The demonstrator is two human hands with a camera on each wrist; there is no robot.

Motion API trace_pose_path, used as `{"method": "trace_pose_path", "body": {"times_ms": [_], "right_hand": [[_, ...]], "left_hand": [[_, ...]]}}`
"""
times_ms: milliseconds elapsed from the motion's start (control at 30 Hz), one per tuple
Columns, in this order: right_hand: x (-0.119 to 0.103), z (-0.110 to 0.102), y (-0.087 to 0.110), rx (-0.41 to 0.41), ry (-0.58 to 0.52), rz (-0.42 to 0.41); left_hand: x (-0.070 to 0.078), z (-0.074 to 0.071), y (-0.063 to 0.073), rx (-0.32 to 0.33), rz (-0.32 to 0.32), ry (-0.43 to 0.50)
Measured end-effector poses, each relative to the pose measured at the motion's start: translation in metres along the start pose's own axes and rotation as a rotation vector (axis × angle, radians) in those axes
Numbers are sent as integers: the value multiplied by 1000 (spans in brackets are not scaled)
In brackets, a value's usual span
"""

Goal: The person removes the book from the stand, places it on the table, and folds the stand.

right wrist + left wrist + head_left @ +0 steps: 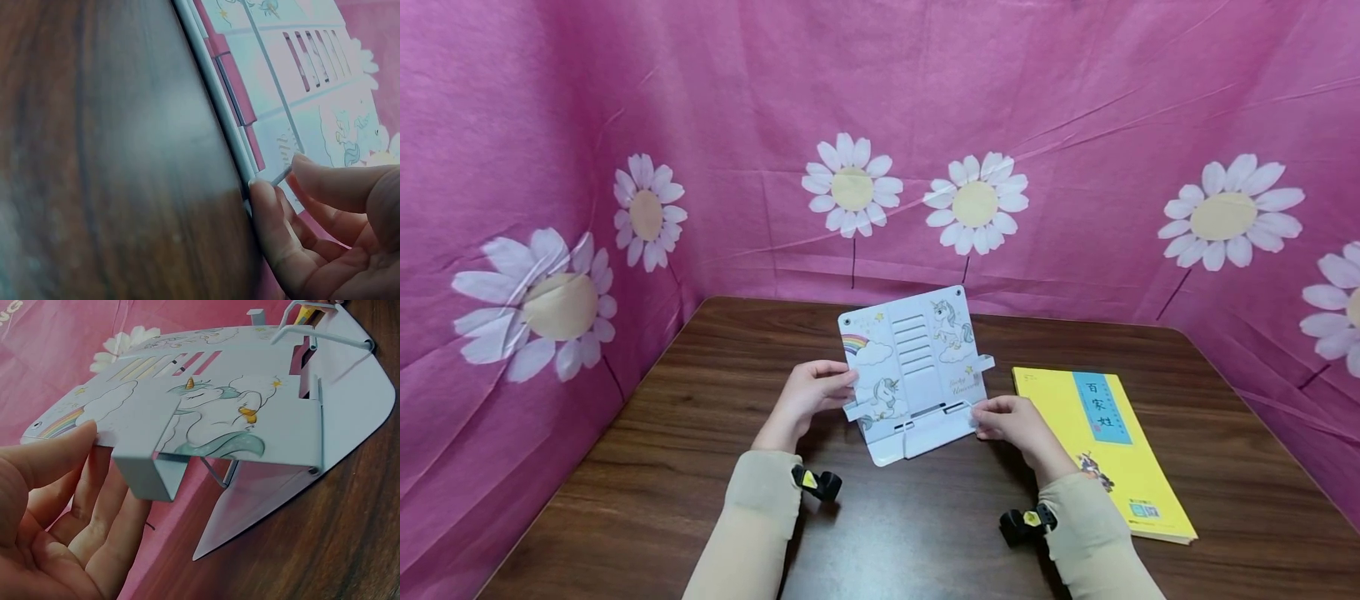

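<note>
A white metal book stand [917,385] printed with unicorns, clouds and a rainbow is held tilted above the table, between both hands. The left hand [808,396] grips the stand's left edge, thumb on the printed face and fingers behind, beside a bent side clip [145,472]. At the lower right corner, the right hand [1018,429] pinches a thin wire bar [270,69] of the stand between thumb and index finger. In the left wrist view, the stand's lower plate [353,381] is folded out at an angle from the printed panel.
A yellow book [1120,467] with a blue title strip lies on the brown wooden table [647,467], right of the stand, partly behind the right forearm. A pink cloth [745,100] with white daisies hangs around the table's back and sides.
</note>
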State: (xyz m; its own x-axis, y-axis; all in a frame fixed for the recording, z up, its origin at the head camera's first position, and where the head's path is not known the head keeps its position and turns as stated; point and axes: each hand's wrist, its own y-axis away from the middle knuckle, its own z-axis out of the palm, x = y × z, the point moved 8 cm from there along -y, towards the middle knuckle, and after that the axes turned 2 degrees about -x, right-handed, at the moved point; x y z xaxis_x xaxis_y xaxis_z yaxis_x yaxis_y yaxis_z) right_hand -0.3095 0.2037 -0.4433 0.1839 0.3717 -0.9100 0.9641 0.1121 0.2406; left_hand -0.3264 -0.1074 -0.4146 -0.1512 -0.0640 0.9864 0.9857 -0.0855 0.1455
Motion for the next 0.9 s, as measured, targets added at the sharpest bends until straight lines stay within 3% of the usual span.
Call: {"method": "trace_pose_path", "body": {"times_ms": [200,600,767,900], "right_hand": [[2,-1,0,-3,-44,-5],[-2,-4,2,7,-30,1],[-7,-2,5,14,22,12],[-11,-1,7,36,55,13]], "left_hand": [[-2,1,2,-69,-25,32],[-3,11,5,-239,-58,44],[1,11,6,-237,-34,36],[8,10,5,-187,1,62]]}}
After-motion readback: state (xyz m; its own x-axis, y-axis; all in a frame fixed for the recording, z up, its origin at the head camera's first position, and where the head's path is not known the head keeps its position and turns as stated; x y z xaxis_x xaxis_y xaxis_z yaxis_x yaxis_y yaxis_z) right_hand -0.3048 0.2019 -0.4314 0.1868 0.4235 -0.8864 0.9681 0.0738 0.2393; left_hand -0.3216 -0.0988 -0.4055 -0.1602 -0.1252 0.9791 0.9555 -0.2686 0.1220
